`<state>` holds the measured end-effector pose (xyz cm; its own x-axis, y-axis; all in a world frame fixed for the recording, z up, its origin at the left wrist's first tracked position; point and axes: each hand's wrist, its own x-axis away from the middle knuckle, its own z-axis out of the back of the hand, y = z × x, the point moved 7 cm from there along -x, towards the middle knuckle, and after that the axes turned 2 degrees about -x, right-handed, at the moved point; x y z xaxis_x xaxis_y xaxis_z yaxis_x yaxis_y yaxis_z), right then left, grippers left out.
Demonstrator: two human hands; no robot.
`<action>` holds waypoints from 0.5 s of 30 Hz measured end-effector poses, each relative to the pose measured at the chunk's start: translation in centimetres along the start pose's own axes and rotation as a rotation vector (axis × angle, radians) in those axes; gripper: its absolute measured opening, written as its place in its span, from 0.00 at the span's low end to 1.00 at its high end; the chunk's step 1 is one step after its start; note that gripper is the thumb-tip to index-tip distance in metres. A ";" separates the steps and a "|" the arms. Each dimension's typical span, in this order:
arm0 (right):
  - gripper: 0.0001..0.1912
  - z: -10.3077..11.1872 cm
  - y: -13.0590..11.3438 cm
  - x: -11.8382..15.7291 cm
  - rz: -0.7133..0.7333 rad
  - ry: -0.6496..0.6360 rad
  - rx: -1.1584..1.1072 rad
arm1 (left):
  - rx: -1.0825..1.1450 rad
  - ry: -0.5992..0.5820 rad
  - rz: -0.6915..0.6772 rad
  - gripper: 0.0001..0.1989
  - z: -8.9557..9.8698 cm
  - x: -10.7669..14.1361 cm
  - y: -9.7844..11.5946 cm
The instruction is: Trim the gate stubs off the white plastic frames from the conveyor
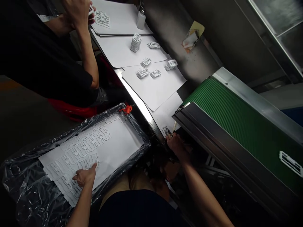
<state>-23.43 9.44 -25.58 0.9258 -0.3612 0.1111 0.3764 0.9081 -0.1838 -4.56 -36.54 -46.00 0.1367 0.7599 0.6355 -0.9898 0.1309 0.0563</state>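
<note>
Watching from my remote seat: the left hand lies open, fingers spread on a sheet of white lattice-shaped plastic frames (pressing, not gripping) atop a plastic-wrapped dark tray. The right hand curls beside a green ribbed conveyor belt, grip unclear. Six small stacks of frames sit on white paper sheets; plenty remain on the tray.

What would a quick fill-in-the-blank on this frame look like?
The white sheet under the left hand lies on a frame wrapped in clear ____.
The belt beside the right hand is ____.
The co-worker's shirt is ____.
The clip on the wrapped frame's edge is ____.

Missing words: plastic; green; black; orange.
</note>
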 end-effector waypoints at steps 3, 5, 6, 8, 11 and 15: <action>0.22 0.0 -1.8 -1.1 0.001 0.042 0.019 | 0.010 0.002 -0.026 0.44 0.0 -0.1 0.1; 0.25 -0.4 -3.7 -2.7 -0.002 0.076 0.009 | 0.015 0.015 -0.042 0.44 0.1 0.0 0.0; 0.26 -0.7 -4.7 -3.8 -0.009 0.096 0.004 | 0.014 0.023 -0.047 0.45 0.2 0.0 -0.1; 0.26 -1.5 -6.6 -6.0 -0.028 0.138 -0.003 | 0.004 0.032 -0.051 0.42 0.3 -0.1 -0.4; 0.27 -2.2 -8.8 -8.3 -0.030 0.182 -0.011 | -0.018 0.021 -0.053 0.31 0.4 -0.3 -0.7; 0.29 -2.7 -12.4 -6.5 0.118 0.213 -0.047 | -0.018 -0.010 -0.043 0.27 0.0 -0.3 -0.8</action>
<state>-34.01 -0.08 -26.61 0.9479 -0.2947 -0.1208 0.2622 0.9374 -0.2294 -3.85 -36.89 -46.20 0.1784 0.7470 0.6404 -0.9821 0.1748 0.0697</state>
